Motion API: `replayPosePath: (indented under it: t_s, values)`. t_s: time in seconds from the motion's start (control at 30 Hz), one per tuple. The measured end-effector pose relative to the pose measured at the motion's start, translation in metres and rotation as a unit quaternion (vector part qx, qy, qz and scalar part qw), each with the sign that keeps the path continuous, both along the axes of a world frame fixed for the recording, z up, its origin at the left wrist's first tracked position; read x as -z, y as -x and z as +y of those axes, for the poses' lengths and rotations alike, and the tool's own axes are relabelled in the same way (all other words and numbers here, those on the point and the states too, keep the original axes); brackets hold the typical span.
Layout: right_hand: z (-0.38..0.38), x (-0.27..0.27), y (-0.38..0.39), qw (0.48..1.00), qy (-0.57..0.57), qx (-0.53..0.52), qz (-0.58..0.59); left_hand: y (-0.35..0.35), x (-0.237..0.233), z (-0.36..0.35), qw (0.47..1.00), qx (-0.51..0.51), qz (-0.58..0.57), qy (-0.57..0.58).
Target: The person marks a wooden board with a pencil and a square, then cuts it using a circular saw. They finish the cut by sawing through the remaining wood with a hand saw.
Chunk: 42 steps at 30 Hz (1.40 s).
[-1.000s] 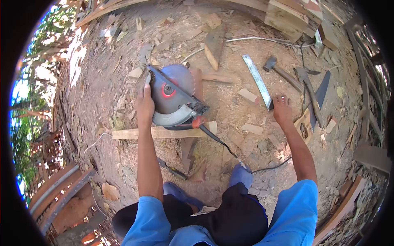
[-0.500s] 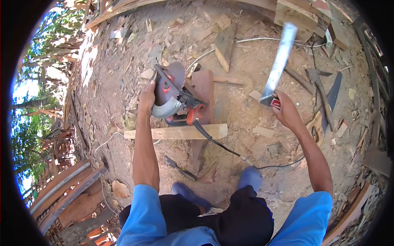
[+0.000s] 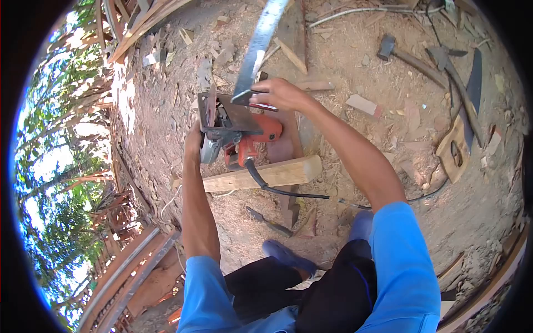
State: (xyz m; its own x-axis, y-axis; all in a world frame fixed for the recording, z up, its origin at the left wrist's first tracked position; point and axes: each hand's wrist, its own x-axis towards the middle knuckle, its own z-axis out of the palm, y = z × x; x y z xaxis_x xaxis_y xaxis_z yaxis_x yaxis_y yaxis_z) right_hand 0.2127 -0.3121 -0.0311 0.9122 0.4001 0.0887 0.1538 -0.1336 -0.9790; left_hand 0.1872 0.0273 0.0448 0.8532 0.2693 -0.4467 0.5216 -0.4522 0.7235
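My left hand [image 3: 194,140] grips the left edge of an orange circular saw [image 3: 240,117], its fingers partly hidden behind the saw. The saw is turned so that its flat metal base plate faces me, with part of the blade showing through at the left. A metal try square [image 3: 259,47] is held in my right hand [image 3: 280,93], its long blade pointing up and away. The square's dark stock overlaps the upper part of the base plate. Under the saw lie a reddish board [image 3: 282,147] and a pale wooden beam [image 3: 286,171].
A hammer [image 3: 413,62] lies on the dirt at the right, near a handsaw [image 3: 456,150] with a wooden handle. The saw's black cord [image 3: 294,194] runs right across the ground. Wood scraps lie about, and stacked planks [image 3: 125,277] stand at the lower left.
My right hand has swung left with the try square, from open ground to the circular saw. The saw has been turned, so its base plate now shows more. The view has shifted.
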Motion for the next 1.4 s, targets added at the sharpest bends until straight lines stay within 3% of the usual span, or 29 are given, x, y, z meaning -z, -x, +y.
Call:
replayPosePath:
  t_s: [0.17, 0.33, 0.47, 0.77, 0.93, 1.03, 1.23, 1.4]
  values:
    - [0.029, 0.006, -0.023, 0.997, -0.064, -0.048, -0.019, -0.001, 0.015, 0.033, 0.999, 0.030, -0.010, 0.026]
    - [0.043, 0.014, -0.028, 0.992, -0.090, -0.084, -0.014, -0.009, 0.026, 0.067, 0.992, 0.011, 0.052, 0.113]
    - [0.058, 0.018, -0.037, 0.994, -0.085, -0.057, -0.043, 0.003, 0.009, 0.029, 0.990, -0.036, 0.014, 0.139]
    - [0.059, 0.004, -0.045, 0.992, -0.055, -0.110, -0.033, 0.016, -0.007, 0.008, 0.967, 0.038, 0.000, 0.251]
    - [0.070, 0.015, -0.046, 0.993, -0.088, -0.061, -0.055, 0.018, -0.020, -0.008, 0.941, 0.085, 0.013, 0.327]
    - [0.066, 0.012, -0.044, 0.992, -0.096, -0.060, -0.058, 0.013, -0.011, 0.010, 0.953, 0.129, 0.020, 0.273]
    - [0.072, 0.013, -0.050, 0.992, -0.080, -0.088, -0.044, 0.018, -0.012, 0.003, 0.978, 0.033, -0.019, 0.205]
    - [0.070, 0.012, -0.048, 0.992, -0.082, -0.081, -0.042, 0.021, -0.014, -0.005, 0.978, 0.025, -0.011, 0.209]
